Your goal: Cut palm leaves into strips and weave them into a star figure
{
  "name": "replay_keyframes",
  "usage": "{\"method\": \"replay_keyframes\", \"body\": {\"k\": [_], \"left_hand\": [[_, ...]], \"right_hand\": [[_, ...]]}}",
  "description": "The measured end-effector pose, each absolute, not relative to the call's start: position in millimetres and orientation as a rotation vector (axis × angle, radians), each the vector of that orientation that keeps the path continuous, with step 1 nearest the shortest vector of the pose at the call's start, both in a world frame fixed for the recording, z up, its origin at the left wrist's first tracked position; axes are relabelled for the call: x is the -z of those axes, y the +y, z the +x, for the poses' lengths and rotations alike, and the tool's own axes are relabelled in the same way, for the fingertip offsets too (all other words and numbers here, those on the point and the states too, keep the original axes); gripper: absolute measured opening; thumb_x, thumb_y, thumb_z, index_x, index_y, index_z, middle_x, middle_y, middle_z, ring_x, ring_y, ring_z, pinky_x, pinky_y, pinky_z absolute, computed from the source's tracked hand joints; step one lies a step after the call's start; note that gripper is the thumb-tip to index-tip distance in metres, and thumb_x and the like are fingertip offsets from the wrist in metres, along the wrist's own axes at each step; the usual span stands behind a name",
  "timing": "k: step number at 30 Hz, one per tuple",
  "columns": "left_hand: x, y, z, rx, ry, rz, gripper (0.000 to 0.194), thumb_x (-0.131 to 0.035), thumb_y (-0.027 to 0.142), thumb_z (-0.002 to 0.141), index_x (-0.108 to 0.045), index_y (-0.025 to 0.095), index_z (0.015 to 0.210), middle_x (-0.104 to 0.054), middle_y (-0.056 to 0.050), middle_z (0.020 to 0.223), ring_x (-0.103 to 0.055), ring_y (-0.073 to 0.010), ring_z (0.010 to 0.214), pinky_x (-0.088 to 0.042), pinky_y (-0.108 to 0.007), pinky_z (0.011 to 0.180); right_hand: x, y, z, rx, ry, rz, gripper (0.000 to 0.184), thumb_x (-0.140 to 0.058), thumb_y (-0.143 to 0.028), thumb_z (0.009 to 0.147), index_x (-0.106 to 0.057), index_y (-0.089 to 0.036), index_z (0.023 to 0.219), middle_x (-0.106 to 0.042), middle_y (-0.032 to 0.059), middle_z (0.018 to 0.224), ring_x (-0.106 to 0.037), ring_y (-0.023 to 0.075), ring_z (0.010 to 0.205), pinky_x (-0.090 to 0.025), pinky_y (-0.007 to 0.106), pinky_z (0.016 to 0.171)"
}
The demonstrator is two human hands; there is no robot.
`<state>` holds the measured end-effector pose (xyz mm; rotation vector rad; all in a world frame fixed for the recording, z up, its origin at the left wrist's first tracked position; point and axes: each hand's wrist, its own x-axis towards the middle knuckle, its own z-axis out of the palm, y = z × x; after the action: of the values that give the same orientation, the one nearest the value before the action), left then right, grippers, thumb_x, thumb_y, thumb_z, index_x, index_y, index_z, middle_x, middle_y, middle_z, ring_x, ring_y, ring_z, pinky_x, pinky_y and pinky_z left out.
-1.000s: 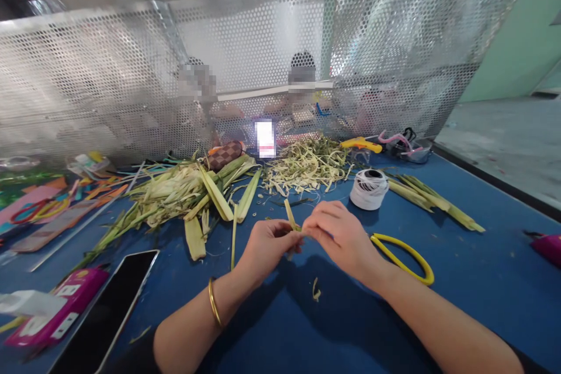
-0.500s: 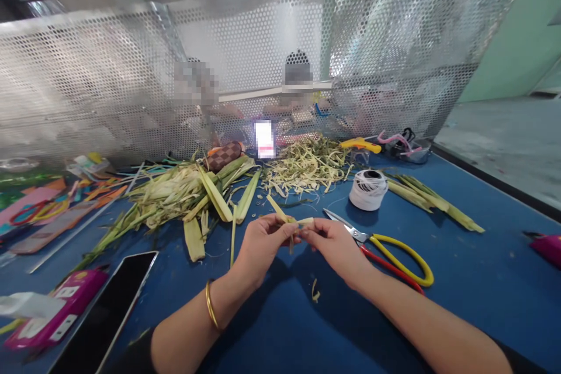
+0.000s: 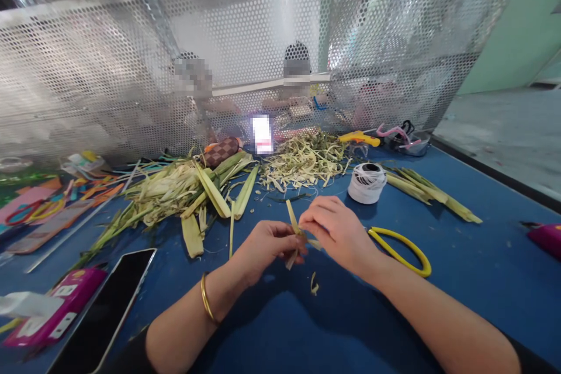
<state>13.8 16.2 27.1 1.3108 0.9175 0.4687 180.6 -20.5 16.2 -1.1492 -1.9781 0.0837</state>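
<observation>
Between thumb and fingers, my left hand point(image 3: 265, 248) pinches a small folded piece of pale green corn husk point(image 3: 292, 216), one end pointing up and other ends sticking out below and to the right. My right hand point(image 3: 344, 236) is closed at the upper right side of the piece, its fingertips at the husk; exactly what they grip is partly hidden. Beneath my right wrist lie scissors point(image 3: 412, 251), only a yellow handle showing well. A curled husk scrap point(image 3: 314, 285) rests on the blue table point(image 3: 272, 333) below my hands.
A husk heap point(image 3: 170, 190) lies left, shredded strips point(image 3: 307, 160) behind, and longer husks point(image 3: 433, 193) right. A white thread spool point(image 3: 367, 184) stands beyond my right hand. A phone point(image 3: 109, 307) and purple power strip point(image 3: 61, 307) lie left. A perforated metal screen point(image 3: 245, 29) spans the back.
My right hand has risen and turned over the husk piece, now covering the scissors' blades and red handle. The piece's upper end stands more upright. My left hand stays nearly in place.
</observation>
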Motion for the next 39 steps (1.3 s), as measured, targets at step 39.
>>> {"method": "replay_keyframes", "body": {"k": [39], "left_hand": [[-3.0, 3.9, 8.9, -0.632, 0.96, 3.237, 0.017, -0.044, 0.016, 0.09, -0.062, 0.015, 0.089, -0.066, -0.006, 0.08, -0.063, -0.0182, 0.072, -0.048, -0.028, 0.061]], "right_hand": [[-9.1, -26.2, 183.2, -0.561, -1.841, -1.487, 0.016, -0.052, -0.01, 0.082, -0.056, -0.019, 0.069, -0.058, 0.0001, 0.075, -0.053, 0.0142, 0.072, -0.038, 0.026, 0.065]]}}
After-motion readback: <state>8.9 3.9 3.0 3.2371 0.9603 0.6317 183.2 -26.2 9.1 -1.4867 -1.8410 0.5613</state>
